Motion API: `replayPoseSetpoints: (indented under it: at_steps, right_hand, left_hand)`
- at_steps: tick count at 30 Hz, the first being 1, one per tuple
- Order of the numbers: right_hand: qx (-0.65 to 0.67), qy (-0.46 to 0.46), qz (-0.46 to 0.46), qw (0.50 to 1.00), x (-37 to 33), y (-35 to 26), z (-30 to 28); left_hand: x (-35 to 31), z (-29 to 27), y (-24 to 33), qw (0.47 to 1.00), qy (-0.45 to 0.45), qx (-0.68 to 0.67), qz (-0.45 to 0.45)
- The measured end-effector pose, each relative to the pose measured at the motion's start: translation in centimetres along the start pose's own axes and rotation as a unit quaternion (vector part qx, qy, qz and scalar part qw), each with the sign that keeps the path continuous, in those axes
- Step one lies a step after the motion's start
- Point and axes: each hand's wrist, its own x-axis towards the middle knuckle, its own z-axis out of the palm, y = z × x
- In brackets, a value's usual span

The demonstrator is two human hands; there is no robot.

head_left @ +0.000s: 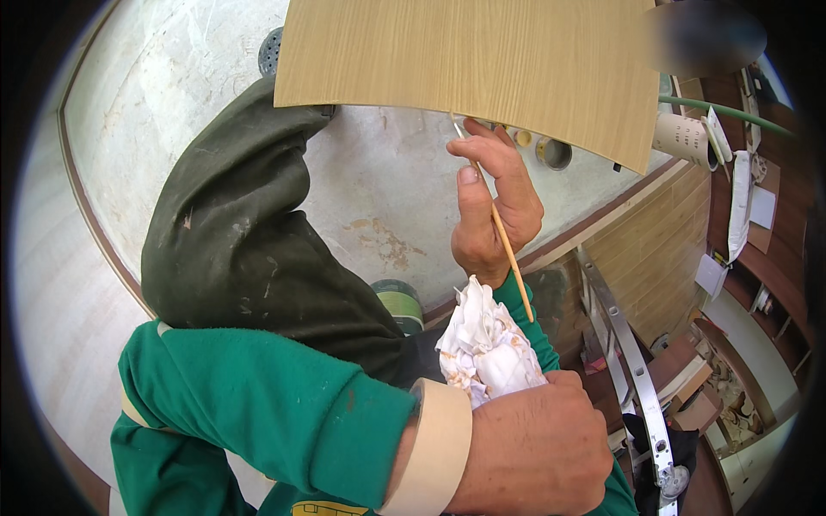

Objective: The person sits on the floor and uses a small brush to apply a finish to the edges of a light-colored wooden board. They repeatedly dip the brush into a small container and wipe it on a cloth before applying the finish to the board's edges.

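Note:
A thin paintbrush (pixel 503 236) with a light wooden handle is pinched between the thumb and fingers of my right hand (pixel 497 202). Its tip meets the lower edge of a wood-grain panel (pixel 469 56). Some of that hand's fingers reach behind the panel edge and are hidden. Closer to me, my left hand (pixel 542 447) is closed around a crumpled white rag (pixel 486 344) with orange-brown stains, and lies across my right forearm. A roll of masking tape (pixel 443 447) hangs around my left wrist like a bracelet.
Below the panel's right part, an open tin (pixel 553 153) and a small yellowish pot (pixel 522 138) stand on the stained floor. A green-labelled bucket (pixel 398 305) is beside my bent leg (pixel 249 232). To the right are a metal ladder (pixel 632 361) and cluttered shelves (pixel 761 301).

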Motion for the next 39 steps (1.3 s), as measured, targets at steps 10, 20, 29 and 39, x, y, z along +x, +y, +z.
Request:
replayPoseSetpoints:
  at_steps: [10,20,29,39]
  right_hand:
    - [0.031,-0.001,0.010,0.999,0.0,0.2,-0.2]
    - [0.004,0.021,-0.025,0.999,0.4,0.4,0.2]
    - [0.026,-0.005,0.022,0.999,0.3,-0.3,-0.6]
    - [0.016,-0.002,0.029,0.999,0.3,-0.6,-0.3]
  left_hand:
    - [0.0,0.2,0.2,1.000,0.010,0.013,-0.001]
    - [-0.1,0.0,0.2,1.000,0.013,0.017,-0.004]
    - [-0.2,0.6,0.4,1.000,0.008,0.027,-0.003]
    - [-0.1,0.3,0.4,0.999,-0.018,0.035,-0.010]
